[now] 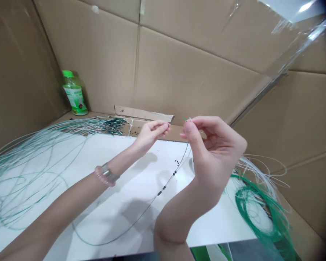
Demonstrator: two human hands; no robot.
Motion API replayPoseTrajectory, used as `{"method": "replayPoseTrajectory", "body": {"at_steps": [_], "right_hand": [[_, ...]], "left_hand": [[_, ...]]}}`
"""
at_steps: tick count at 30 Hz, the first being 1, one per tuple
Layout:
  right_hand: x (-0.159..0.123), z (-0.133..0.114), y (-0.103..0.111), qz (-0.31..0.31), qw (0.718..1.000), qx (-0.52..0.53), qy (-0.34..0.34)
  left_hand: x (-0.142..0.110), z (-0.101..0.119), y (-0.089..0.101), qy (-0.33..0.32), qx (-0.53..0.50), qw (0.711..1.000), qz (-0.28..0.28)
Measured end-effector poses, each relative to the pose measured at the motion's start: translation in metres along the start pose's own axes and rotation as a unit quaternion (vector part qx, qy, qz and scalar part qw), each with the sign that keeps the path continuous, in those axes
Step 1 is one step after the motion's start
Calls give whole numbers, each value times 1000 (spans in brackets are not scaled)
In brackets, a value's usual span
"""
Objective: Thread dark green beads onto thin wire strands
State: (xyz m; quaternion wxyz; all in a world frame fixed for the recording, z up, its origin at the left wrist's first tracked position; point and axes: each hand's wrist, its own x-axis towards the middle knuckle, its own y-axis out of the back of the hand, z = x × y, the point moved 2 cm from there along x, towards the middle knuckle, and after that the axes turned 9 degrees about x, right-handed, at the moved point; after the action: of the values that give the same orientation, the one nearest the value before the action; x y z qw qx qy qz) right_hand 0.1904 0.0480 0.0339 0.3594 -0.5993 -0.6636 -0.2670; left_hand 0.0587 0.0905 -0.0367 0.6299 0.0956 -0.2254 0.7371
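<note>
My right hand (214, 156) is raised at centre right, thumb and forefinger pinched on the tips of thin green and white cords (186, 150). From there the cords hang down, carry several small black beads (164, 187), and curve in a loop across the white tabletop (136, 174). To the left, my left hand (153, 134) has its thumb and forefinger pressed together; what sits between them is too small to make out. A gap separates the two hands. Loose black beads (176, 162) lie on the table below them.
At left spreads a large bundle of green and white cords (43, 145), with dark ends (114, 125) at the back. A green-capped bottle (74, 94) stands in the far left corner. Coiled green cord (240, 203) lies at right. Cardboard walls (184, 72) enclose the table.
</note>
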Motion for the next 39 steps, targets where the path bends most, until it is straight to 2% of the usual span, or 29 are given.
{"method": "replayPoseTrajectory", "body": {"at_steps": [3,5,8,13,21,27,34,39], "right_hand": [[-3,-4,-10,-27,1000,16,0],[-8,-8,-17,-41,999,34,-2],[-16,-18,-29,-66,997,51,-1],[-26,-27,-44,-124,991,34,24],[-26,-25,-49,-116,991,5,62],[-27,-29,-49,-109,993,9,54],[-28,-29,-49,-120,991,-13,54],[-27,-28,-49,-125,990,-15,60]], "left_hand": [[-25,38,19,-19,-51,998,23],[-43,61,24,-43,-90,995,27],[-59,77,25,-58,-141,988,28],[-63,82,25,-45,-181,982,26],[-61,83,26,-64,-196,979,-10],[-57,82,34,-97,-155,983,-12],[-56,83,44,-155,-38,987,-14],[-56,83,46,-174,5,985,-7]]}}
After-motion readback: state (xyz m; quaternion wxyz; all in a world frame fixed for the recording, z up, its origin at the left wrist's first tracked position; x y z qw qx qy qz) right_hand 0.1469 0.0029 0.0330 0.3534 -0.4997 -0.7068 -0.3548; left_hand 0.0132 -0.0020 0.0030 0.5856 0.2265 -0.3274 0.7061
